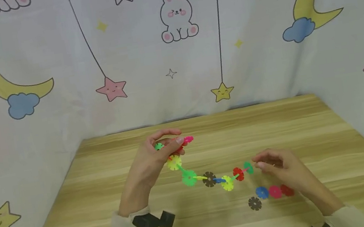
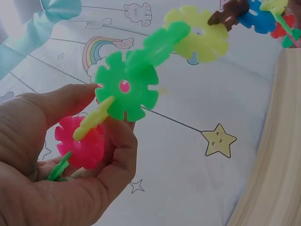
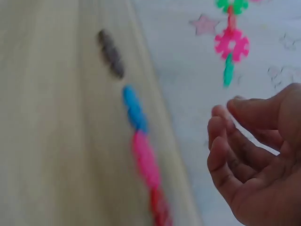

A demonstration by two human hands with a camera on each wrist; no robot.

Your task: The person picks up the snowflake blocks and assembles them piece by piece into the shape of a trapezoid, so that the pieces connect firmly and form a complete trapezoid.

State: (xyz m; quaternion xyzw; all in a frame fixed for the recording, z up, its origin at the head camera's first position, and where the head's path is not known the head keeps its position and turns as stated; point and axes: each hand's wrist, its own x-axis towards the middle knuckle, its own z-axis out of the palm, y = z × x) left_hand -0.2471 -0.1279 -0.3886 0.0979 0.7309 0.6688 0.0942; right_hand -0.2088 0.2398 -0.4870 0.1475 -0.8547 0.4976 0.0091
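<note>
My left hand (image 1: 151, 158) is raised and pinches one part of a chain of notched plastic snowflake discs (image 1: 189, 178). In the left wrist view the thumb and curled fingers close about a green disc (image 2: 126, 86), with a pink disc (image 2: 80, 143) in the cupped palm. From there the chain sags to the right through green, yellow, brown, blue and red discs. Its far end is a teal-green disc (image 1: 248, 167). Just beside that end is my right hand (image 1: 287, 166), its fingers loosely bent. In the right wrist view a small gap separates its fingertips from the chain, and nothing is held.
Loose discs lie on the wooden table (image 1: 110, 202) below the right hand: a brown disc (image 1: 254, 203), a blue disc (image 1: 262, 193), a pink disc (image 1: 275, 191) and a red disc (image 1: 287, 190). A patterned white curtain (image 1: 145, 56) hangs behind the table's back edge.
</note>
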